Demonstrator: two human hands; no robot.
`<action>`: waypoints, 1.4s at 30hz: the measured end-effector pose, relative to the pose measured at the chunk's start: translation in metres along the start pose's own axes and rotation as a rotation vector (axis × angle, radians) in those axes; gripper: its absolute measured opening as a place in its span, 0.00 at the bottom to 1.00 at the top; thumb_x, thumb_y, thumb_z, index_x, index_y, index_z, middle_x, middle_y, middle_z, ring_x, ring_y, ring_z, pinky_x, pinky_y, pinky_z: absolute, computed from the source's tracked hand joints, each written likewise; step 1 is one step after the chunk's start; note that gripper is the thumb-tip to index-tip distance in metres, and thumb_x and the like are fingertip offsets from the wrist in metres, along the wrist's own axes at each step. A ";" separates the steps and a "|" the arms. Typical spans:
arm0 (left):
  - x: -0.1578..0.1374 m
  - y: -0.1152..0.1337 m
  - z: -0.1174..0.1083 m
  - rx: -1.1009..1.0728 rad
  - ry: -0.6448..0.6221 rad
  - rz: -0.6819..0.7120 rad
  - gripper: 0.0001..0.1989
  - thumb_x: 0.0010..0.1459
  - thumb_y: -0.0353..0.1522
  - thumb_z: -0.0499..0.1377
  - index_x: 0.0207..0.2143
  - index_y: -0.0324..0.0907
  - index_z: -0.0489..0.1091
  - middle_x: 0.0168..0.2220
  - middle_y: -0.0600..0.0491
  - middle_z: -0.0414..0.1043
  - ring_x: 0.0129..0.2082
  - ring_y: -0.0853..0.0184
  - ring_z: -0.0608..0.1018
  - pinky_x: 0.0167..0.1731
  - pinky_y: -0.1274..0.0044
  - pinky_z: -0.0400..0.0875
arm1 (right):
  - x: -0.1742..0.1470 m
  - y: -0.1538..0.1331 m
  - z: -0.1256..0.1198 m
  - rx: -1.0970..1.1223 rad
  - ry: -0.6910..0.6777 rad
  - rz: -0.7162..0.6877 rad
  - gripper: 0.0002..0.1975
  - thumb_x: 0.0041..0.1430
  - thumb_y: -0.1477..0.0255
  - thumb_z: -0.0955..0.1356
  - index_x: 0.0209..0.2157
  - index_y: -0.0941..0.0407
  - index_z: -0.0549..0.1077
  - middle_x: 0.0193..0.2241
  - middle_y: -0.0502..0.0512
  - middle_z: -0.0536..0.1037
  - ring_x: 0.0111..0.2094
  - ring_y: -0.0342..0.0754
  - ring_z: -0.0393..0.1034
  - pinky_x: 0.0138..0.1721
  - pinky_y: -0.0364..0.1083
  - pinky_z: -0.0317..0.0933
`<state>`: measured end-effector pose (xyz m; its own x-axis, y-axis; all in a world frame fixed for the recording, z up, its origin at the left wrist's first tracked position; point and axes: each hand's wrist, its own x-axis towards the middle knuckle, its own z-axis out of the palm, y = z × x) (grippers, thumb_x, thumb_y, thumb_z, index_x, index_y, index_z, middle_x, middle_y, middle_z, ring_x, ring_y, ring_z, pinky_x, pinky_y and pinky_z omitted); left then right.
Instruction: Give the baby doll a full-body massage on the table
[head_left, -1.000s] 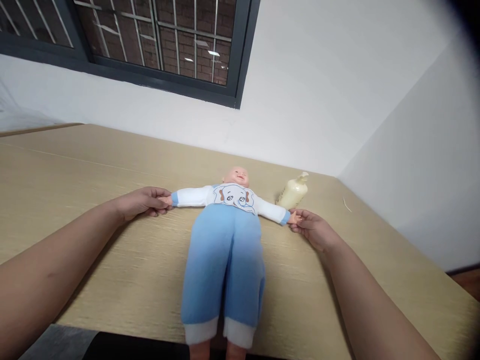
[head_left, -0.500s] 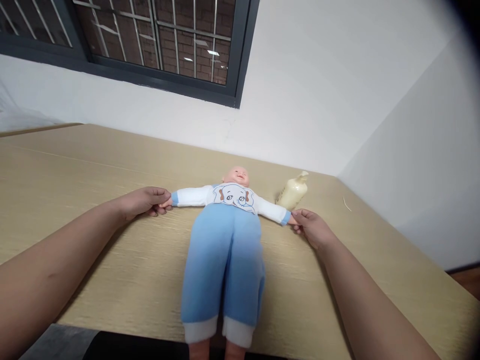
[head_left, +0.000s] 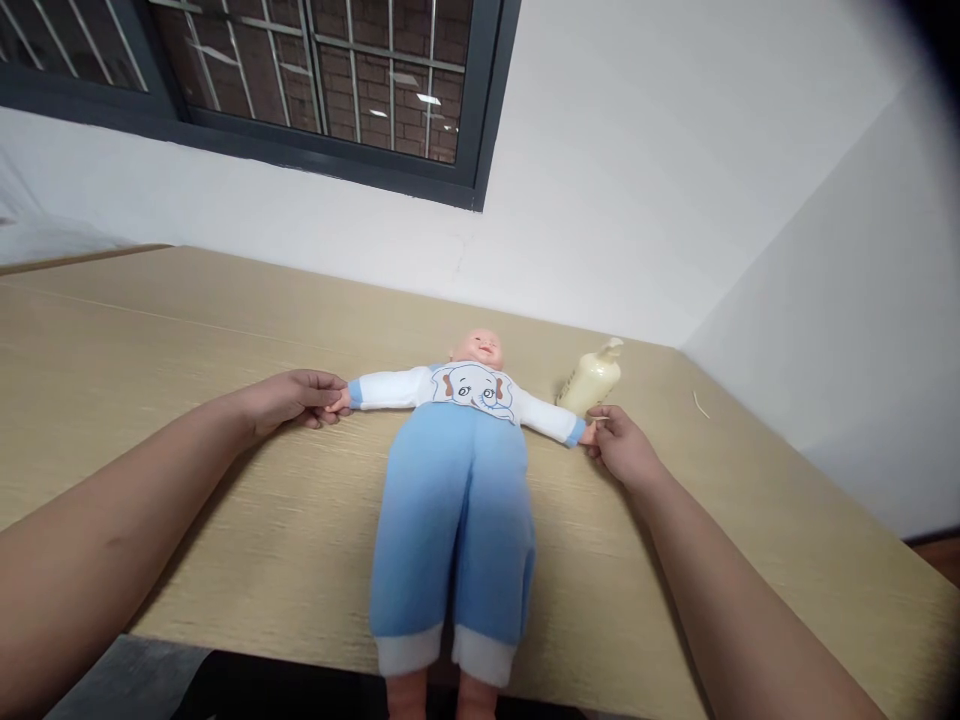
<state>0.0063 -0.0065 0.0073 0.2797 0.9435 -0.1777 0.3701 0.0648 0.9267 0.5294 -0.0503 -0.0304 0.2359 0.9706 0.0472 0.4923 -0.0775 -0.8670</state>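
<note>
A baby doll [head_left: 459,480] in blue trousers and a white top with an elephant print lies on its back on the wooden table [head_left: 247,560]. Its head points to the wall, and its feet reach past the table's near edge. Both doll arms are stretched out sideways. My left hand [head_left: 304,398] is closed round the doll's hand on the left. On the other side, my right hand [head_left: 622,445] pinches the doll's other hand between thumb and fingers. Just beyond my right hand stands a cream pump bottle [head_left: 592,378].
A thin pale strip [head_left: 700,404] lies on the table at the right. White walls [head_left: 637,180] meet in a corner behind the table. Above the table is a dark-framed window [head_left: 315,150] with bars. Clear plastic [head_left: 45,235] shows at the far left.
The whole view has shifted slightly, so the doll and bottle sit a little further right in it. Both hands keep hold of the doll's hands; the right fingers have moved slightly.
</note>
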 end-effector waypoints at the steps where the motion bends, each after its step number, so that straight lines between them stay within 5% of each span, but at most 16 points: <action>1: 0.001 -0.001 -0.001 -0.025 -0.036 -0.012 0.14 0.50 0.42 0.69 0.32 0.41 0.77 0.30 0.48 0.73 0.25 0.69 0.70 0.21 0.80 0.63 | 0.001 0.001 0.000 0.018 -0.021 0.003 0.18 0.49 0.72 0.64 0.45 0.51 0.66 0.20 0.45 0.71 0.20 0.45 0.65 0.21 0.43 0.57; 14: 0.003 -0.002 0.002 -0.028 -0.029 -0.041 0.14 0.49 0.42 0.69 0.29 0.41 0.74 0.25 0.52 0.69 0.23 0.71 0.68 0.20 0.80 0.59 | -0.008 -0.010 -0.006 0.118 -0.178 0.013 0.17 0.48 0.63 0.74 0.38 0.55 0.72 0.24 0.49 0.73 0.25 0.43 0.66 0.26 0.42 0.59; 21: 0.007 -0.002 0.008 0.167 0.048 -0.046 0.20 0.50 0.46 0.68 0.25 0.41 0.67 0.22 0.55 0.66 0.20 0.72 0.64 0.20 0.81 0.56 | -0.005 -0.002 -0.006 0.022 -0.164 -0.010 0.15 0.54 0.58 0.73 0.34 0.54 0.71 0.23 0.48 0.72 0.24 0.43 0.65 0.26 0.42 0.58; 27: 0.011 -0.009 0.005 0.121 0.046 -0.057 0.17 0.52 0.45 0.66 0.28 0.41 0.71 0.23 0.53 0.67 0.22 0.70 0.67 0.21 0.80 0.59 | -0.005 -0.001 -0.006 0.001 -0.113 0.001 0.19 0.61 0.52 0.65 0.34 0.54 0.71 0.18 0.48 0.70 0.20 0.43 0.63 0.23 0.42 0.56; 36: 0.004 -0.006 0.009 -0.025 0.036 -0.047 0.15 0.56 0.44 0.63 0.28 0.41 0.71 0.30 0.51 0.71 0.23 0.71 0.67 0.19 0.82 0.57 | 0.003 0.009 -0.006 -0.022 -0.046 0.013 0.14 0.59 0.64 0.64 0.45 0.52 0.73 0.18 0.48 0.72 0.20 0.45 0.65 0.23 0.42 0.56; 42: 0.005 -0.006 0.006 -0.058 0.004 -0.059 0.15 0.54 0.43 0.66 0.28 0.40 0.71 0.27 0.53 0.69 0.24 0.73 0.66 0.20 0.83 0.57 | 0.001 0.004 -0.005 0.127 -0.112 0.070 0.14 0.53 0.68 0.67 0.42 0.54 0.72 0.22 0.50 0.74 0.23 0.44 0.66 0.25 0.42 0.59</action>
<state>0.0110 -0.0038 -0.0008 0.2550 0.9389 -0.2312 0.3337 0.1390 0.9324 0.5357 -0.0512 -0.0313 0.1679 0.9837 -0.0649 0.3666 -0.1234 -0.9221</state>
